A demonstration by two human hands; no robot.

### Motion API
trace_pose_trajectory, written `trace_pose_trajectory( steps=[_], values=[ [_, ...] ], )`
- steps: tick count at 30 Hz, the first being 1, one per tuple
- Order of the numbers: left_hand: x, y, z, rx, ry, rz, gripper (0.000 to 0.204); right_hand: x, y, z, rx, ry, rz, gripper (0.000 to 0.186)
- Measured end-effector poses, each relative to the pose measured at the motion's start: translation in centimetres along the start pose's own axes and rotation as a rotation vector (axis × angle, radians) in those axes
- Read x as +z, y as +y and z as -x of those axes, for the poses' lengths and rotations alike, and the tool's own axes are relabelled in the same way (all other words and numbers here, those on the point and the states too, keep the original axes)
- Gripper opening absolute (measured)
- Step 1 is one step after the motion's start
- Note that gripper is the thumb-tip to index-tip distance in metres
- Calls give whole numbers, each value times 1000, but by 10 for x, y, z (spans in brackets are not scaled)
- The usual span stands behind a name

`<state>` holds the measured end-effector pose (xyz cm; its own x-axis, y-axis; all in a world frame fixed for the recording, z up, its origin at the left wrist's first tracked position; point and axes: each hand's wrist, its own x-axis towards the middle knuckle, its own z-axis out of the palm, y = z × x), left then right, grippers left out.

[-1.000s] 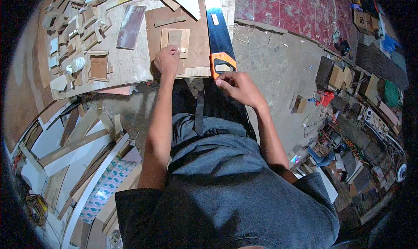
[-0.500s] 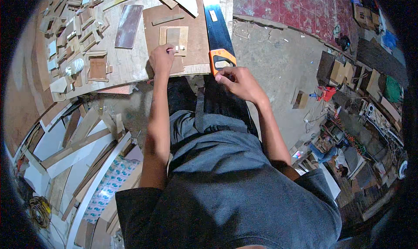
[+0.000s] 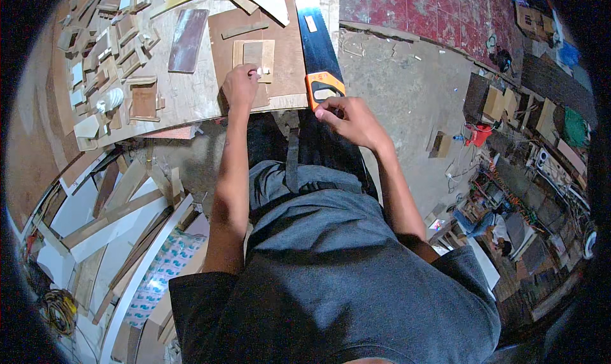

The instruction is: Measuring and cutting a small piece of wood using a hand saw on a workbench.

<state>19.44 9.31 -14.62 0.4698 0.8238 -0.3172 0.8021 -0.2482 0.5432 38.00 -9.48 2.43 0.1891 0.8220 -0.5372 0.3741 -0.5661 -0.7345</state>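
Note:
My left hand (image 3: 240, 89) is over the workbench, its fingers pinched at the lower edge of a small wooden panel assembly (image 3: 270, 53). A small pale piece (image 3: 265, 71) lies by the fingertips; whether they hold anything is hidden. The assembly has a greyish-brown rectangle on a paler board, and rests on a brown plywood sheet (image 3: 289, 68). My right hand (image 3: 358, 123) hovers at the bench's front edge, fingers curled and thumb against them, by the orange handle of a hand saw (image 3: 313, 84). What those fingers hold, if anything, I cannot make out. The saw's dark blade points away from me.
Several small wooden frames (image 3: 143, 99) crowd the bench's left side, beside a white spiral bulb (image 3: 113, 98). A dark board (image 3: 188, 40) and a white triangular offcut (image 3: 270, 0) lie farther in. Planks (image 3: 118, 217) are stacked below left. Someone in blue trousers (image 3: 474, 225) is at lower right.
My left hand has shifted slightly to the right, its fingertips nearer the small pale piece. The right hand and the saw stay almost where they were.

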Motion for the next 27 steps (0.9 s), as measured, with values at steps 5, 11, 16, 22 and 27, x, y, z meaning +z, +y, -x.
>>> trace_pose_trajectory(
  steps=[5, 11, 16, 22, 27],
  values=[
    [-4, 8, -1, 29, 9, -49, 24, 1, -1, -3, -9, -7, -13, 31],
    [1, 2, -6, 39, 28, -47, 17, 2, -3, -8, -32, -18, -45, 31],
    [-21, -13, -2, -91, 208, 51, 23, 0, 2, -9, -10, -1, -53, 33],
    [-22, -50, -15, -121, 161, 70, 25, 4, 5, -8, -29, -18, -118, 33],
    [-16, -44, -16, -169, 24, 102, 29, 8, 5, -10, -29, -28, -117, 32]
  ],
)
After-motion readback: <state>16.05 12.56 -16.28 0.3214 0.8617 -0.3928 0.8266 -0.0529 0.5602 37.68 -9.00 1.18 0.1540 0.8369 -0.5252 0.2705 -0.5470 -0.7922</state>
